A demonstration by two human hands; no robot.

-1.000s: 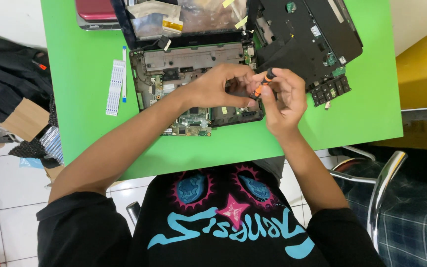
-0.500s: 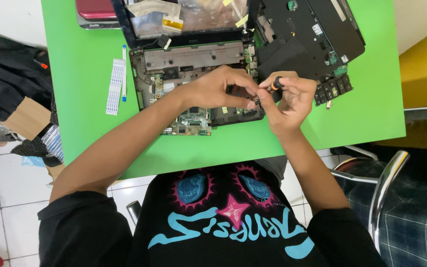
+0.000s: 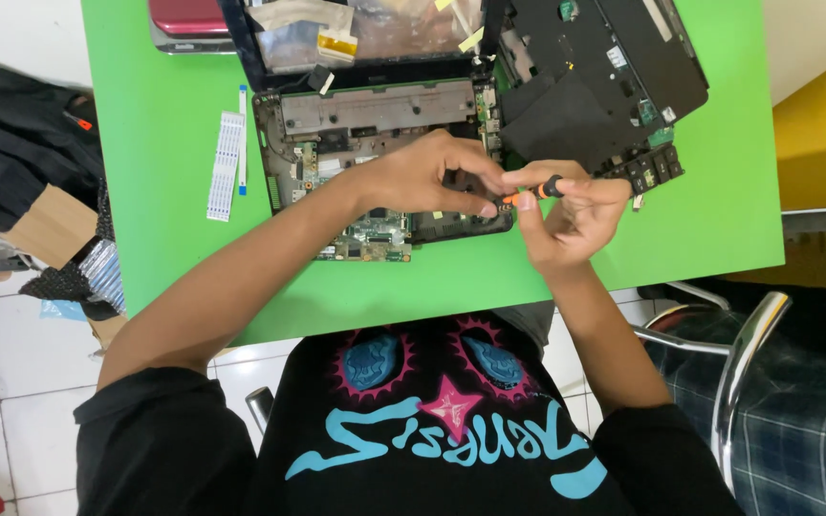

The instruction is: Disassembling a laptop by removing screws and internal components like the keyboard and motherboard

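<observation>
Both hands have drawn slightly closer together since the earlier frames, and the small orange-and-black screwdriver (image 3: 539, 189) now lies more level between them, its handle pointing away to the right; the right hand (image 3: 571, 215) grasps that screwdriver, thumb and forefinger pinched on the black grip, the other fingers loosely curled beneath; the left hand (image 3: 432, 177) reaches across from the left, its fingertips (image 3: 489, 205) closed around the orange tip end, so both hands meet on the one tool; whether anything tiny is held at the tip cannot be told.

Directly under the left hand sits the opened laptop base (image 3: 375, 143), its grey metal plate and green circuit board laid bare; just beyond the hands, farther from the person, stands the laptop's screen frame (image 3: 356, 33) with film and yellow tape across it; beyond the right hand lies the removed black cover (image 3: 604, 76), upside down, touching the base's right edge; well to the left of the left hand rests a white flat ribbon cable (image 3: 225, 164) on the green desk (image 3: 164, 115); past it, at the far corner, a red device (image 3: 184, 19) shows partly.
</observation>
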